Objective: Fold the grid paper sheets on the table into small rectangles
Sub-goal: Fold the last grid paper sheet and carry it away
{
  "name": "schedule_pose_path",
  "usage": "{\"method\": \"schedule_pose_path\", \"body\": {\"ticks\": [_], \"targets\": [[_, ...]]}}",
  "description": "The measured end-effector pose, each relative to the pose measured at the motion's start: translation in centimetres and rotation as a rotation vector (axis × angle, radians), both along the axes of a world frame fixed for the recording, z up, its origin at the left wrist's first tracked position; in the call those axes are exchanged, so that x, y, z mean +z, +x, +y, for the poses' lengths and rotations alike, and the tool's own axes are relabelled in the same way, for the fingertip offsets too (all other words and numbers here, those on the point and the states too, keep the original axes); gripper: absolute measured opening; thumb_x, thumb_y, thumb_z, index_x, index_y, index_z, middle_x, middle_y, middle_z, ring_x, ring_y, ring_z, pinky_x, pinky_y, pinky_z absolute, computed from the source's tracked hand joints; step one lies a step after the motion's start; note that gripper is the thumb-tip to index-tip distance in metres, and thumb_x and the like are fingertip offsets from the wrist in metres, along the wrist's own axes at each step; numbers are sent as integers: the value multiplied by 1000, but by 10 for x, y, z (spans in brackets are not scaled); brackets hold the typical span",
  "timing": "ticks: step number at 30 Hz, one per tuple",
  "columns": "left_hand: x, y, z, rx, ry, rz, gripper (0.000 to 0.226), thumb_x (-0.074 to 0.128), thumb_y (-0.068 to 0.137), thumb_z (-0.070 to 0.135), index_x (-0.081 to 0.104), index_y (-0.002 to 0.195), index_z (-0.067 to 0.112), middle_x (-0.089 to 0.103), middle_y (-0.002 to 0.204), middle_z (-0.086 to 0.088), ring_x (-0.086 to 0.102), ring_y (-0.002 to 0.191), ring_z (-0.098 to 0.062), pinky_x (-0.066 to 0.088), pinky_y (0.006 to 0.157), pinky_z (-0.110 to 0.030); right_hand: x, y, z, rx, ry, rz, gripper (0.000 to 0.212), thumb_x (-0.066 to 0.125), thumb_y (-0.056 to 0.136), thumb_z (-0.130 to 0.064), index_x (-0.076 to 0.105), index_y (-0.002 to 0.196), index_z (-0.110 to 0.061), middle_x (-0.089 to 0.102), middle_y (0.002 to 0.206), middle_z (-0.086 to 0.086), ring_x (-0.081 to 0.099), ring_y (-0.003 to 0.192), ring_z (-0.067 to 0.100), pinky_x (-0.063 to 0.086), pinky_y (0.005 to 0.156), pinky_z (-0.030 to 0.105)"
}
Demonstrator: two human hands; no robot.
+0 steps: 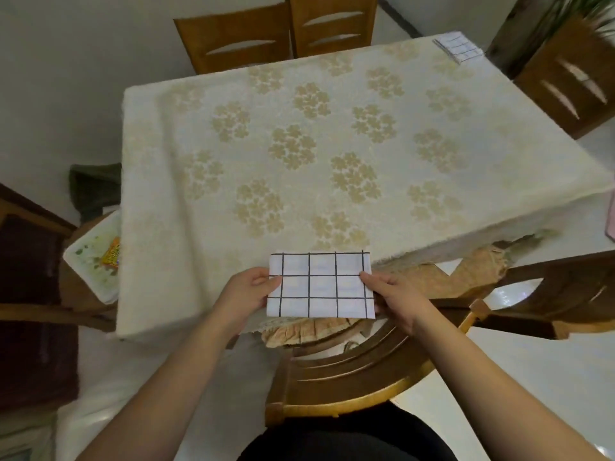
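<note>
A white sheet with a black grid (321, 285), folded into a rectangle, is held flat over the near edge of the table (186, 207). My left hand (248, 294) pinches its left edge, thumb on top. My right hand (391, 299) pinches its right edge the same way. A second folded grid piece (459, 46) lies at the far right corner of the table.
The table has a cream cloth with gold flower clusters. Wooden chairs stand at the far side (276, 31), at the right (565, 78) and just in front of me (349, 371). A chair at the left carries a white printed bag (96, 261).
</note>
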State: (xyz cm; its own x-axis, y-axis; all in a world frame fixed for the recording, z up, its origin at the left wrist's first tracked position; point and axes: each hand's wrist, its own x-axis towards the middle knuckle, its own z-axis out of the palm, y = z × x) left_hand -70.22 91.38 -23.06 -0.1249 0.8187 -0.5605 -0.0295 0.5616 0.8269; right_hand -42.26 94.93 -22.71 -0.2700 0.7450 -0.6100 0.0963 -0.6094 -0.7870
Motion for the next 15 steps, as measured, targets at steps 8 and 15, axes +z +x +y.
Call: {"method": "schedule_pose_path", "body": {"ticks": [8,15], "targets": [[28,49,-10,-187,-15,-47,22,56,96,22,64,113,11,73,105,-5,71,95,-20,58,80,-33,40,45,-45,-97,79,-120,26,61,92,-32,72,98,-9,74,92,13,71,84,26,55,76,33],[47,110,-20,-337,15,-9,18,59,94,17,66,110,13,75,101,-4,72,88,-17,59,72,-29,50,100,-95,-313,100,-103,17,61,92,-22,72,101,-12,74,96,8,71,90,23,59,81,37]]}}
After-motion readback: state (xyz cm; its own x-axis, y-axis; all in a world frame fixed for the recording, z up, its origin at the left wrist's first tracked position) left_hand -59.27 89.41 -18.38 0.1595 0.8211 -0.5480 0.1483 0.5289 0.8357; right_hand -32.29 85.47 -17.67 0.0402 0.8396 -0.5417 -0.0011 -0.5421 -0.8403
